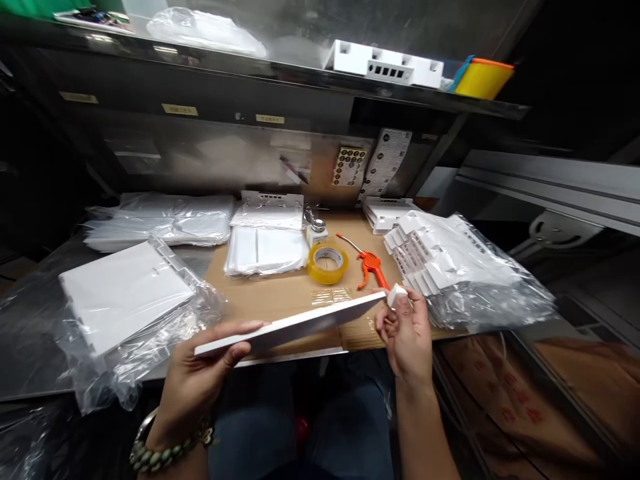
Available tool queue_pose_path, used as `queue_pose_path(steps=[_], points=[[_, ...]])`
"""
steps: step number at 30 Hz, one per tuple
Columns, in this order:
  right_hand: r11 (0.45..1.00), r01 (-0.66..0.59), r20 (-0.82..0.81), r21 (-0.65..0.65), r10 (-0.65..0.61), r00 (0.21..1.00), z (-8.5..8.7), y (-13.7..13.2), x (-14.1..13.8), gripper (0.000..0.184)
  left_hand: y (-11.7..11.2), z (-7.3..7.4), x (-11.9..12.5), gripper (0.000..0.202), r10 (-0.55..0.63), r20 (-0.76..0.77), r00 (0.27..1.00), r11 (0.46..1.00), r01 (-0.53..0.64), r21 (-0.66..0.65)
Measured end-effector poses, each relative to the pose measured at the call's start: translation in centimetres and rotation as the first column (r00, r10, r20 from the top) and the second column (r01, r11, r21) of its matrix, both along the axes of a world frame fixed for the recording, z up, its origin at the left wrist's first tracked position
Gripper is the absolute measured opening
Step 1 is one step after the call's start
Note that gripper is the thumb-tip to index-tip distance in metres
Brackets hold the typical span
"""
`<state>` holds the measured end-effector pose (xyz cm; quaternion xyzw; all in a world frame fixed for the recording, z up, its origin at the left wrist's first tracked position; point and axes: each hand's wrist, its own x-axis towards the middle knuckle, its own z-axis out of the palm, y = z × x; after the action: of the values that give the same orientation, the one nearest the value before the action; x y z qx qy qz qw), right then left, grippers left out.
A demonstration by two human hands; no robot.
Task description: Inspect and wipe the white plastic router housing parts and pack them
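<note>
So, a thin white panel point(295, 323) is pinched at one end by the left hand point(210, 357), thumb on one side, fingers on the other, and held slanted over the tabletop's point(30, 373) front edge. A small white block point(397, 295) is gripped between the right thumb and fingers point(423, 313) by the panel's other end; whether the two touch can't really be told from here. Just beyond, an orange air gun point(371, 262) and a yellow tape roll point(327, 278) are set on a cardboard sheet point(270, 293), a metal-topped bottle point(317, 235) behind the tape. White housings point(450, 260) are piled toward the tabletop's right edge, partly bagged. Near the front left corner, a white cover point(127, 290) is laid on clear plastic. Plastic-wrapped stuff point(160, 220) is stacked along the back edge.
</note>
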<state>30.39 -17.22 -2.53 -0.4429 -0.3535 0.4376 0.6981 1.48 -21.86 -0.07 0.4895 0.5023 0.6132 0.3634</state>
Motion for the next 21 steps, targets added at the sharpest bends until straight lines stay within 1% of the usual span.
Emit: queue_pose_path(steps=[2,4,6,9,11,14,16,18,19,20,21], points=[[0.988,-0.142,-0.088,-0.060,0.137,0.987,1.0,-0.3,0.2,0.046,0.1,0.0,0.2,0.019,-0.023,-0.043,0.999,0.999,0.025,0.030],[0.973,-0.211,-0.148,-0.092,0.196,0.969,1.5,-0.5,0.2,0.049,0.4,0.0,0.5,0.017,-0.063,-0.049,0.997,0.997,0.065,0.043],[0.972,-0.211,-0.190,-0.101,0.189,0.963,1.5,-0.4,0.1,0.050,0.7,0.1,0.8,0.015,-0.101,-0.047,0.994,0.993,0.103,0.055],[0.981,-0.169,-0.233,-0.095,0.143,0.962,0.8,-0.2,0.0,0.050,0.9,0.2,1.1,0.014,-0.129,-0.069,0.989,0.989,0.134,0.063],[0.985,-0.148,-0.248,-0.092,0.122,0.961,0.4,-0.2,0.0,0.049,1.0,0.3,1.2,0.015,-0.157,-0.083,0.984,0.985,0.162,0.062],[0.986,-0.136,-0.258,-0.093,0.108,0.960,0.0,-0.1,-0.1,0.046,1.1,0.5,1.2,0.020,-0.226,-0.053,0.973,0.972,0.229,0.060],[0.986,-0.137,-0.262,-0.092,0.108,0.959,-0.3,-0.1,-0.1,0.043,1.2,0.6,1.3,0.028,-0.282,-0.023,0.959,0.955,0.283,0.084],[0.988,-0.130,-0.268,-0.084,0.103,0.958,-0.4,0.0,-0.2,0.041,1.3,0.5,1.6,0.049,-0.320,-0.001,0.947,0.937,0.317,0.145],[0.991,-0.115,-0.272,-0.072,0.091,0.958,-0.5,0.0,-0.2,0.041,1.4,0.4,1.9,0.060,-0.321,0.041,0.946,0.934,0.309,0.177],[0.993,-0.100,-0.275,-0.055,0.081,0.958,-0.5,0.0,-0.2,0.041,1.5,0.3,2.2,0.068,-0.293,0.125,0.948,0.943,0.266,0.198],[0.996,-0.081,-0.277,-0.033,0.069,0.958,-0.5,-0.1,-0.2,0.042,1.7,0.1,2.5,0.068,-0.230,0.247,0.941,0.964,0.186,0.190]])
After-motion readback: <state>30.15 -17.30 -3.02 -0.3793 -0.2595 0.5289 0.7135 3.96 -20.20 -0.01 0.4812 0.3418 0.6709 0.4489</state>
